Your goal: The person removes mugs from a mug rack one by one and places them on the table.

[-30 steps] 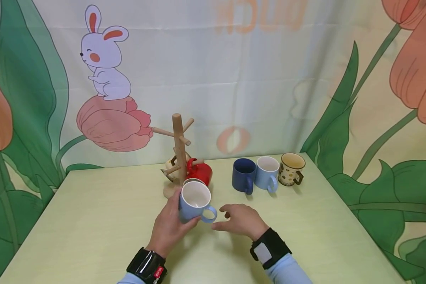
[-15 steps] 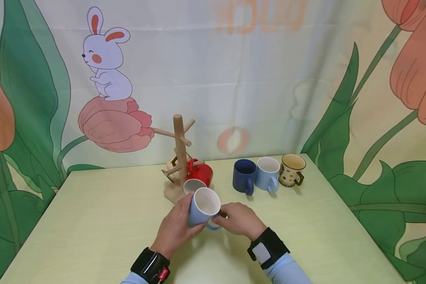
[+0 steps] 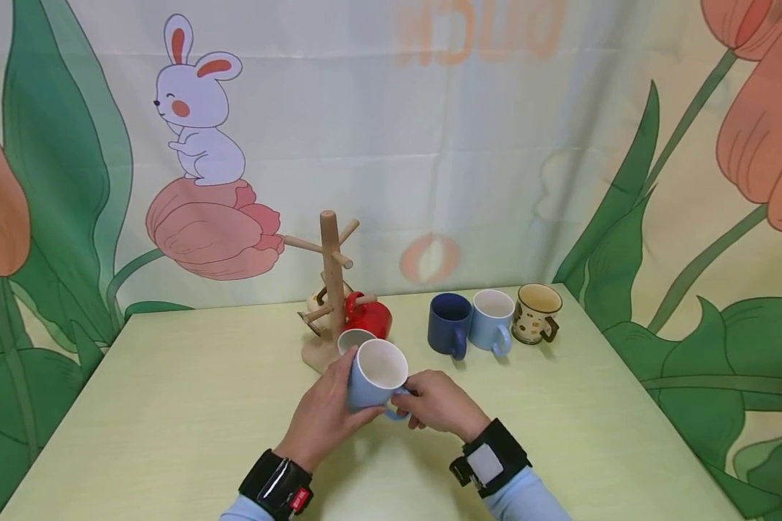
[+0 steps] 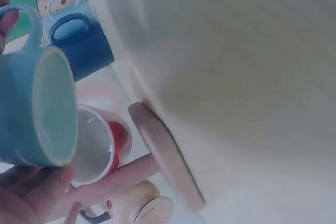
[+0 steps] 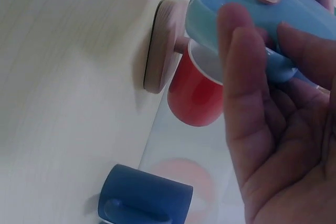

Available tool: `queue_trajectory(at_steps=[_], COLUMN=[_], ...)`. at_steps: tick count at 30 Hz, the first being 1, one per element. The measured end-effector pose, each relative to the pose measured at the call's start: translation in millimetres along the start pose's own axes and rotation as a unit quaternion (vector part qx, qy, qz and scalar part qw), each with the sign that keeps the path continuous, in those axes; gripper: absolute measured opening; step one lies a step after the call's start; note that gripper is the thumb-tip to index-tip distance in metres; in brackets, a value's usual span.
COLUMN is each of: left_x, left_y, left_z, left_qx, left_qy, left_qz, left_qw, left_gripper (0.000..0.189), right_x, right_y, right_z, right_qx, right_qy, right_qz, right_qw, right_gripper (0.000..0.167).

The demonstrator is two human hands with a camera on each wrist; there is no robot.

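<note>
A light blue mug (image 3: pixel 367 391) with a white inside is held above the table, its mouth tilted toward me. My left hand (image 3: pixel 321 421) grips its body from the left. On the right, my right hand (image 3: pixel 448 407) pinches the mug's handle (image 3: pixel 396 414) between thumb and fingers, partly covering it. Seen from the left wrist, the mug's pale base (image 4: pixel 55 106) faces the camera. Just behind stands a wooden mug tree (image 3: pixel 331 282). A red mug (image 3: pixel 379 322) hangs on it, and a white-lined mug (image 3: pixel 352 337) shows partly behind the held one.
A dark blue mug (image 3: pixel 448 324), another light blue mug (image 3: pixel 492 318) and a spotted cream mug (image 3: pixel 533 318) stand in a row at the back right of the table (image 3: pixel 189 405). Another cream mug (image 3: pixel 315 298) is partly hidden behind the tree. A printed cloth (image 3: pixel 482 159) hangs behind.
The light blue mug has moved slightly right in my left hand and tilted. My right hand, apart from the mug before, has closed on its handle.
</note>
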State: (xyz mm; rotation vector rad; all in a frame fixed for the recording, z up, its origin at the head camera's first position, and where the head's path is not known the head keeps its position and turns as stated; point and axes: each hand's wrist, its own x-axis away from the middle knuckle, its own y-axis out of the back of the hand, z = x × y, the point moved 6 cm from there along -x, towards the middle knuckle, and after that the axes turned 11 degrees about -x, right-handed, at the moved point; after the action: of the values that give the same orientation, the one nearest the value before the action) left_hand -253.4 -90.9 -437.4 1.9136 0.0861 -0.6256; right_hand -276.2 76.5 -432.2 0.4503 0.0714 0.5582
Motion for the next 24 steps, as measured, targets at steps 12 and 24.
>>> queue_trajectory(at_steps=[12, 24], left_x=[-5.4, -2.9], left_y=[8.3, 18.5], left_z=[2.8, 24.4], left_qx=[-0.030, -0.178], left_qy=[-0.001, 0.031], left_qz=[0.051, 0.119], left_qw=[0.9982, 0.9763], left_gripper=[0.105, 0.079], right_x=[4.7, 10.3], right_y=[5.8, 21.3], right_z=[7.4, 1.3], right_qx=[0.021, 0.062], right_qy=[0.012, -0.018], right_qz=[-0.039, -0.107], right_qw=[0.9989, 0.9922], right_gripper=[0.019, 0.023])
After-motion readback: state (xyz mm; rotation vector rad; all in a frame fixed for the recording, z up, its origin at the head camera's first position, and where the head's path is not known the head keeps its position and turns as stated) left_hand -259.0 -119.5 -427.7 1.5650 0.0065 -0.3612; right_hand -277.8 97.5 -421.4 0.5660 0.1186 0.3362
